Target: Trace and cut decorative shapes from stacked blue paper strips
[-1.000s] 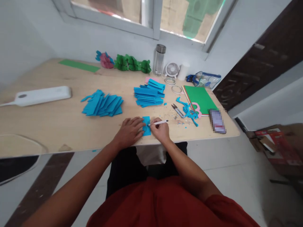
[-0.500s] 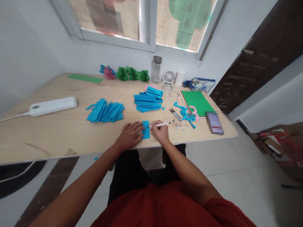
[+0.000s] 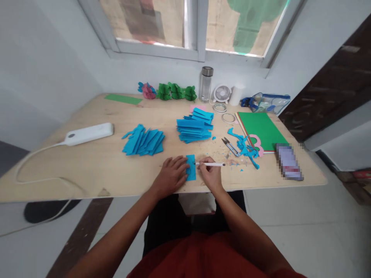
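A small blue paper piece lies flat near the table's front edge. My left hand rests on its left side, palm down, fingers stretched out over the paper. In my right hand is a white pen, pinched between the fingers, its tip at the paper's right part. Faint dark lines show on the paper. Beyond my hands lie a stack of folded blue paper strips and, to the left, a fanned pile of blue paper pieces. Small thread snips lie right of the pen.
Blue paper scraps and a pink paper cutout lie beside green sheets. A phone is at the right. Behind stand a glass bottle, a small fan and green paper decorations. A white power strip sits left.
The camera view has shifted, so the table and everything on it appear farther right. Both hands stay at the blue paper, and the pen now lies more level.
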`<state>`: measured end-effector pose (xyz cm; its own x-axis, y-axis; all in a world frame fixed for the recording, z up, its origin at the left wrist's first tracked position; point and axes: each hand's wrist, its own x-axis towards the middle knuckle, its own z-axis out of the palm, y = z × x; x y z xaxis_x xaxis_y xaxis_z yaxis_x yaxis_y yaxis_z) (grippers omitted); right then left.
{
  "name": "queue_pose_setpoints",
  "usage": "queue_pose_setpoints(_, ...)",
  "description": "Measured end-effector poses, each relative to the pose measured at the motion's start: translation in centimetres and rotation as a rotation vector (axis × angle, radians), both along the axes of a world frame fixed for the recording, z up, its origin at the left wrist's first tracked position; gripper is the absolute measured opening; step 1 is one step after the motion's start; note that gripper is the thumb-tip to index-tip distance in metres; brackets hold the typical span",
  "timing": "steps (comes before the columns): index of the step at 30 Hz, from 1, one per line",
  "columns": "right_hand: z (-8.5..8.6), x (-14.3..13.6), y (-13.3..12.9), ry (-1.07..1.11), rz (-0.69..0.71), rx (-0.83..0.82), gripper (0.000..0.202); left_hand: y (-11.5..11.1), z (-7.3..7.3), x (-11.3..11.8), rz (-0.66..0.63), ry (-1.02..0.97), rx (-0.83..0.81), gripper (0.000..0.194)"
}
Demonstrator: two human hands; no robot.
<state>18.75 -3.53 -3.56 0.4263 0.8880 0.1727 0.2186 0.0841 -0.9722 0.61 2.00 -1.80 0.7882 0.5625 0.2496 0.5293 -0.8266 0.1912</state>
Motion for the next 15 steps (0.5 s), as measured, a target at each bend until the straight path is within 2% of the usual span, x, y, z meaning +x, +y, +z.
queue_pose_setpoints(8,0.77,-0.14,-0.15,-0.104,0.024,-0.04,0.011,0.12,-0.31,-0.07,0.001,-0.02,-0.036,0.034)
queue_pose_setpoints(15,0.78,-0.21,0.04,-0.076,0.01,-0.038,0.009,0.26,-0.29,-0.24,-0.011,-0.06,-0.038,0.034)
